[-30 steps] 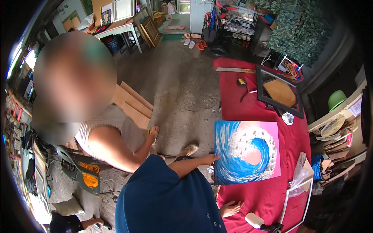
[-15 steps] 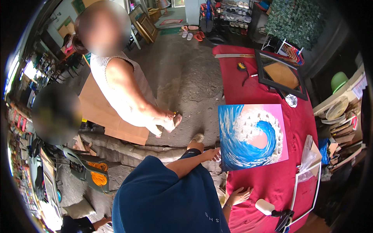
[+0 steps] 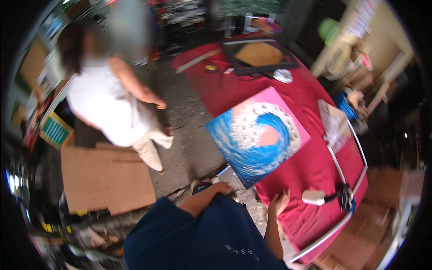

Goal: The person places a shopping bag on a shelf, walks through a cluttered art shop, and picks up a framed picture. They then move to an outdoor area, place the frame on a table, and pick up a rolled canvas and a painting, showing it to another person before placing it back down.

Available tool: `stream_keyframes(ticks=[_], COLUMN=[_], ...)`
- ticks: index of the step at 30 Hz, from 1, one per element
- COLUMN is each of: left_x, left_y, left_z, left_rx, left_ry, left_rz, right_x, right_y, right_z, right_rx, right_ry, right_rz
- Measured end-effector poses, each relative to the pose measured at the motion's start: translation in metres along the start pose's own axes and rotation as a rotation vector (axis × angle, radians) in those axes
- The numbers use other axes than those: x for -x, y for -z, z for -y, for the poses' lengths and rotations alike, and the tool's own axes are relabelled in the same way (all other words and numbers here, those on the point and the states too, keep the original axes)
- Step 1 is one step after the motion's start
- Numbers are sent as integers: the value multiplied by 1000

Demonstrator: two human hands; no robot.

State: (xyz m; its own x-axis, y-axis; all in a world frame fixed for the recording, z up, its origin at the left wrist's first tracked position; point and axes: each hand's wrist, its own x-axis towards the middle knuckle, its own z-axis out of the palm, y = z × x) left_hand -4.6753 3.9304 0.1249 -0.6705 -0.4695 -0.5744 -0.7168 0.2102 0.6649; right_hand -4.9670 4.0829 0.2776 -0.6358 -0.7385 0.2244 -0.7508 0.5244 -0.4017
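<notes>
Lower centre, the left hand (image 3: 222, 187) is near the wave painting (image 3: 258, 135), its grip unclear. The painting slants mid-frame, over red cloth (image 3: 310, 168). Below it, the right hand (image 3: 280, 203) is empty, fingers spread. At right lies a clear plastic bag (image 3: 334, 134), its contents indistinct.

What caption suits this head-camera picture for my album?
Wave painting on red cloth, the wearer's right hand open nearby.

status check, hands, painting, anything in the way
Left hand near painting, grip unclear. Right hand open over red cloth. Painting overhangs cloth's left edge, face uncovered. White item right of right hand.
</notes>
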Motion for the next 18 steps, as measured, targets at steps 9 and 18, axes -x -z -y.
stream_keyframes(ticks=[9, 18], left_x=[76, 186], left_y=[52, 116], left_z=[120, 196], left_rx=[705, 461], left_ry=[293, 567], left_rz=[-253, -13], right_x=[50, 236], right_y=[1, -75], right_z=[53, 67], right_rx=[65, -499], right_ry=[-220, -655], right_rz=[57, 913])
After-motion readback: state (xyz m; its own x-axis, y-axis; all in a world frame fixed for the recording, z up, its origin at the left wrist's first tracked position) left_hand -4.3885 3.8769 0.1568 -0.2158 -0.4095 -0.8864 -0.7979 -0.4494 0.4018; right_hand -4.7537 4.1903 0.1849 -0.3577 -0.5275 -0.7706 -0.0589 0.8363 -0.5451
